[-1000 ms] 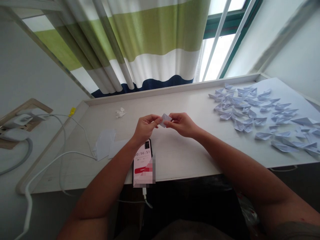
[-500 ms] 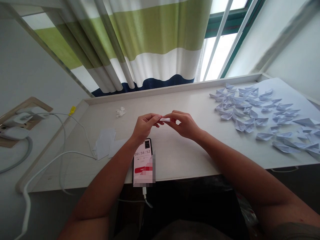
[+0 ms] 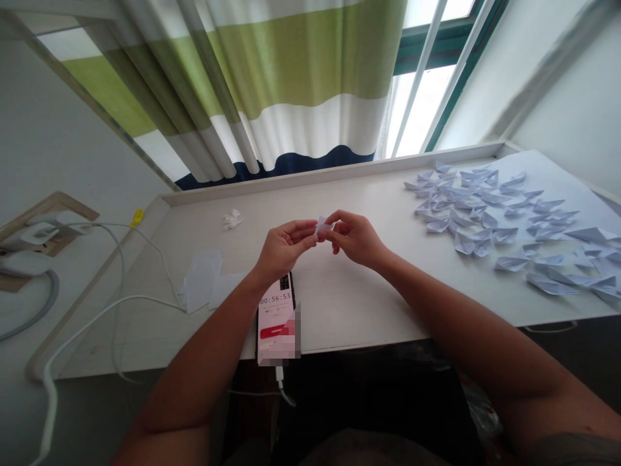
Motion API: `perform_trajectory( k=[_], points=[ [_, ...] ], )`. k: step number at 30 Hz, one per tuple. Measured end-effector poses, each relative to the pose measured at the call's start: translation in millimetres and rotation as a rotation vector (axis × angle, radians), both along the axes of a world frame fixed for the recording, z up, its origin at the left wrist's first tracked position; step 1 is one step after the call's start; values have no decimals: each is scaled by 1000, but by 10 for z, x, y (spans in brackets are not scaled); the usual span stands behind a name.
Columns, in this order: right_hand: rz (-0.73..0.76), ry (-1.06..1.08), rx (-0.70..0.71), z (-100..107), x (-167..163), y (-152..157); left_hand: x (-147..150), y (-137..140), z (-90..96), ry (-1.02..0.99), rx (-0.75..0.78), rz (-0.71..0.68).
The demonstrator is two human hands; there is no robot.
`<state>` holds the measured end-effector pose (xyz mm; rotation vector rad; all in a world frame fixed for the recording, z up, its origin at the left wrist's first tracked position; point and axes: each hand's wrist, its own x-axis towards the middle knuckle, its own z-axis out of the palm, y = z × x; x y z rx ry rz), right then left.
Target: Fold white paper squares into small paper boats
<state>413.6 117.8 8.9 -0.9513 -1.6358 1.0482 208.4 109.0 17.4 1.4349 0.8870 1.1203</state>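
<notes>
Hands (image 3: 286, 249) w/ folded paper (image 3: 321, 224), L arm (image 3: 208, 349) part-hiding phone (image 3: 277, 314), paper boats (image 3: 505, 235) R

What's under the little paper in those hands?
White tabletop shows around the folded paper, which the left hand and right hand hold. Whatever spot the paper and hands cover can't be seen.

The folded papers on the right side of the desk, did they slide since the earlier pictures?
No. The folded papers lie in the same spots relative to the desk's back ledge; only the whole view has shifted slightly.
</notes>
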Motion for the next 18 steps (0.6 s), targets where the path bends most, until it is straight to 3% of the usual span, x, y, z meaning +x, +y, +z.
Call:
perform_trajectory(
  k=[8, 13, 18],
  points=[
    [-8, 16, 38, 11, 3, 14, -10, 21, -8, -29, -18, 32],
    [54, 152, -37, -29, -27, 21, 8, 13, -12, -41, -31, -17],
    [-23, 160, -26, -51, -43, 35, 16, 26, -41, -16, 0, 1]
  ],
)
